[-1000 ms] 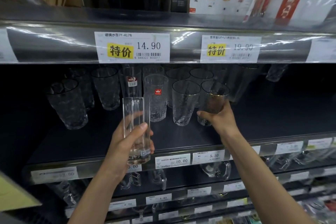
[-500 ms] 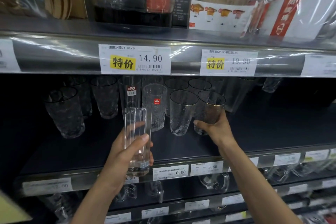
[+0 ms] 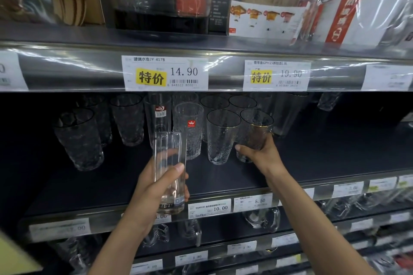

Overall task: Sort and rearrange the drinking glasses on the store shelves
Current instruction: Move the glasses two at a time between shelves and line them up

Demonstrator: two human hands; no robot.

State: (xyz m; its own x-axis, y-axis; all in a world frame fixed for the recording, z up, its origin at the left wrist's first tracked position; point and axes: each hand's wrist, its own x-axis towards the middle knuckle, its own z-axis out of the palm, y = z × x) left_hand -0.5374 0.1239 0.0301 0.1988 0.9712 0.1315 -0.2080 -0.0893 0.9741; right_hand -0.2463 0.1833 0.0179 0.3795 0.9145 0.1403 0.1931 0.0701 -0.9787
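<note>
The tall straight glass [image 3: 169,172] is hanging upright just in front of the shelf [image 3: 324,163] edge, the left hand [image 3: 145,194] wrapping its lower half with the thumb across the front. I judge it is waiting there for a spot. At two o'clock from it, the right hand [image 3: 263,156] is gripping the base of a gold-rimmed glass [image 3: 254,129]; whether that one is lifted I cannot tell. It is sitting just beside a matching glass [image 3: 221,138] at its nine o'clock, probably being lined up with its kind. Textured glasses [image 3: 80,140] are standing at ten o'clock.
</note>
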